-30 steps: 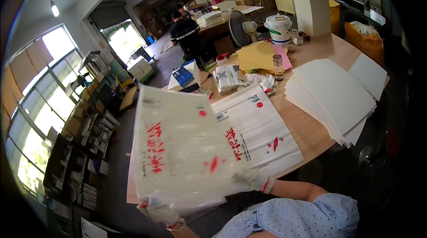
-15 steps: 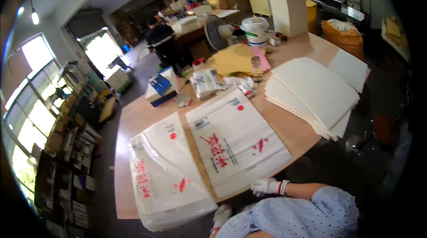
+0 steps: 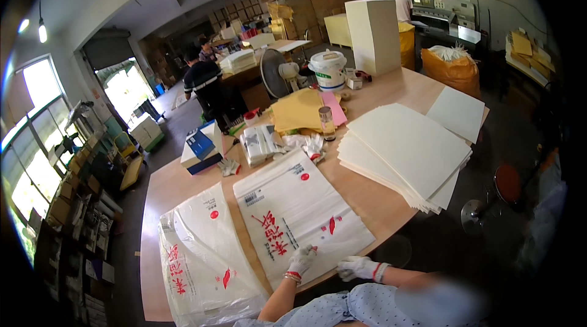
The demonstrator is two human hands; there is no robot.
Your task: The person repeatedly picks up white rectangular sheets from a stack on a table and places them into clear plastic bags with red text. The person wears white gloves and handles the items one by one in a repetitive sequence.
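Note:
Both of my hands wear white knitted gloves with red-trimmed cuffs. My left hand (image 3: 301,261) rests on the lower part of a stack of white printed plastic bags (image 3: 287,204), fingers reaching forward over its surface. At the table's near edge, beside the stack's lower right corner, is my right hand (image 3: 358,269), its fingers loosely extended and holding nothing visible. Left of that stack lies a second pile of clear-white plastic bags (image 3: 202,266), wrinkled and overhanging the near edge. Fanned sheets of white board (image 3: 403,149) lie to the right.
Farther back on the table (image 3: 183,204) are a blue-and-white box (image 3: 203,146), yellow sheets (image 3: 299,111), a small bottle (image 3: 327,124), a white bucket (image 3: 328,70) and a tall white stack (image 3: 374,36). A fan (image 3: 278,73) and a round stool (image 3: 507,184) stand nearby. Two people work behind; another stands at a machine.
My left hand has come up from below the table edge onto the bag stack. My right hand stays near the edge. The view has shifted, so the table appears lower and farther left.

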